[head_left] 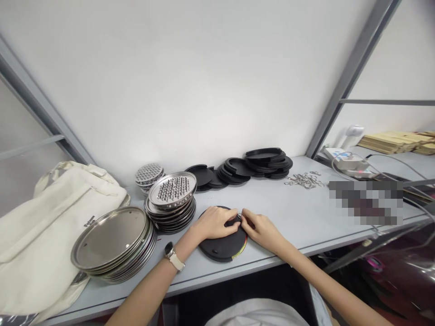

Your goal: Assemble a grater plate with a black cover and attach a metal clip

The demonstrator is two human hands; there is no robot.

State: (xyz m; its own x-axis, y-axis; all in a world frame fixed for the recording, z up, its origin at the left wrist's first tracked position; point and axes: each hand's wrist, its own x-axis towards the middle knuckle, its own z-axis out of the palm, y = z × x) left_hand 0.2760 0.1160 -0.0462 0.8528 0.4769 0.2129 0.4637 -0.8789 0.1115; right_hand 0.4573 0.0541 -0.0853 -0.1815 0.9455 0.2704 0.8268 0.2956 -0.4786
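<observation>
A black round disc [217, 249] lies flat on the table in front of me, a strip of red and yellow showing along its lower right edge. My left hand [217, 222], with a watch on the wrist, rests over the disc's upper part, its fingers curled over the far side and its thumb pressed on top. At the disc's upper right edge, my right hand [260, 230] pinches a small metal ring [239, 216]. The fingers partly hide the ring, and I cannot tell whether it is attached to the disc.
Left of the disc stand stacked round grater plates [173, 190] and a pile of flat metal discs [108, 237], beside a cream cloth bag [68, 213]. More black round pieces [239, 167] lie along the wall. Small metal clasps [305, 181] are heaped on the right.
</observation>
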